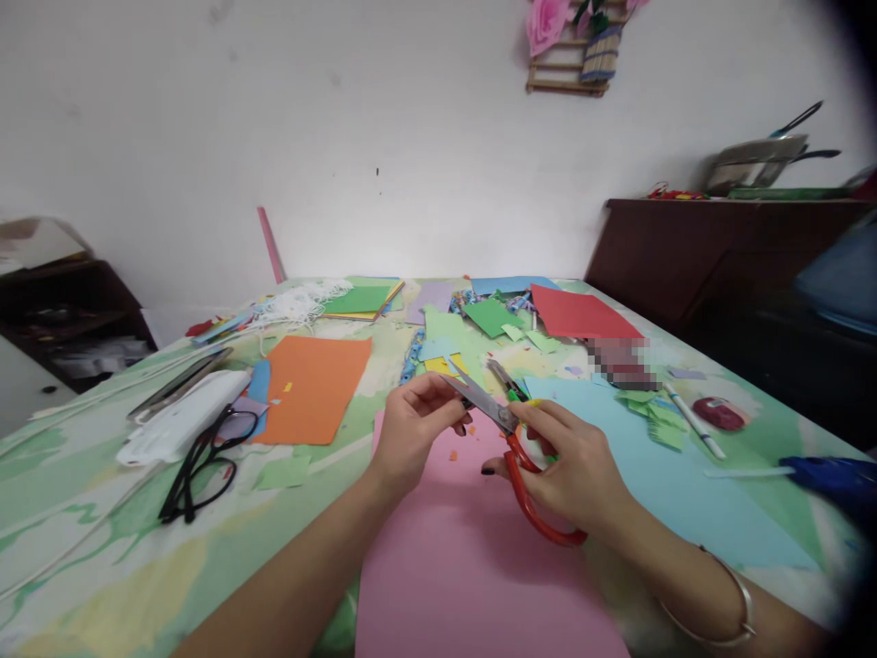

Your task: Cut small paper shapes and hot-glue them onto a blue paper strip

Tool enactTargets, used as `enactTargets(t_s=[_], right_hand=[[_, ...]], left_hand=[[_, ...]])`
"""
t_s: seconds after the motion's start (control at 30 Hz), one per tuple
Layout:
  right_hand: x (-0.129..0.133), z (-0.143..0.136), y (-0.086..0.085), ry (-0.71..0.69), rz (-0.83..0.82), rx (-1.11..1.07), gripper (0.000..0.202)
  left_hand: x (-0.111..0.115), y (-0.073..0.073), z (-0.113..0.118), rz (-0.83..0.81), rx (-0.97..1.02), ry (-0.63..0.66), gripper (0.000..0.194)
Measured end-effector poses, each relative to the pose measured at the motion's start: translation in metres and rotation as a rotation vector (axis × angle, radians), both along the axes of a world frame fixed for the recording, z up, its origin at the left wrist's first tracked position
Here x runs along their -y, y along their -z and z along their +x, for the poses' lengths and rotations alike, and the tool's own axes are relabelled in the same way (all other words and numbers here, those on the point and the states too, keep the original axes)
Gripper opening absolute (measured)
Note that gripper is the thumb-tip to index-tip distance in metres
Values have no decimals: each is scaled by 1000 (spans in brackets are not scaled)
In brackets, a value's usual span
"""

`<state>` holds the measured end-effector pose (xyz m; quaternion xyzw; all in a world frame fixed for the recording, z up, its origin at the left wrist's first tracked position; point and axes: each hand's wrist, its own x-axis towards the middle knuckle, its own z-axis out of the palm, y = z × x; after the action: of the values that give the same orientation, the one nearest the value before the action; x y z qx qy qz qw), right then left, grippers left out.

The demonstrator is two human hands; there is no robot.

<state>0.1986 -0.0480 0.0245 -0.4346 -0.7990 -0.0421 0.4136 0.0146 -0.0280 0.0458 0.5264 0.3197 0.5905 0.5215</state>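
Note:
Red-handled scissors [527,498] are in my right hand [575,461], its fingers and thumb closed around the handles. Their blades point up and to the left, slightly apart. My left hand [415,425] is pinched right at the blades; what lies between its fingertips is too small or hidden to make out. Below both hands a large pink sheet of paper [472,548] lies flat, with tiny orange scraps [453,455] on it. Just beyond the scissors a utility knife [505,376] rests on the table.
Orange paper [311,388], eyeglasses [206,475] and a white power strip [184,420] lie left. On the right are light blue paper [671,484], red paper [582,313], a white pen [693,420] and a blue glue gun [832,489]. Green scraps [661,422] lie scattered.

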Motion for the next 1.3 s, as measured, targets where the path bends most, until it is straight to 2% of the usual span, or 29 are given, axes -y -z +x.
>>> enactTargets(t_s=[1.3], right_hand=[[1, -1, -4, -19, 23, -1, 44]], left_hand=[[-2, -4, -4, -31, 123, -62, 17]])
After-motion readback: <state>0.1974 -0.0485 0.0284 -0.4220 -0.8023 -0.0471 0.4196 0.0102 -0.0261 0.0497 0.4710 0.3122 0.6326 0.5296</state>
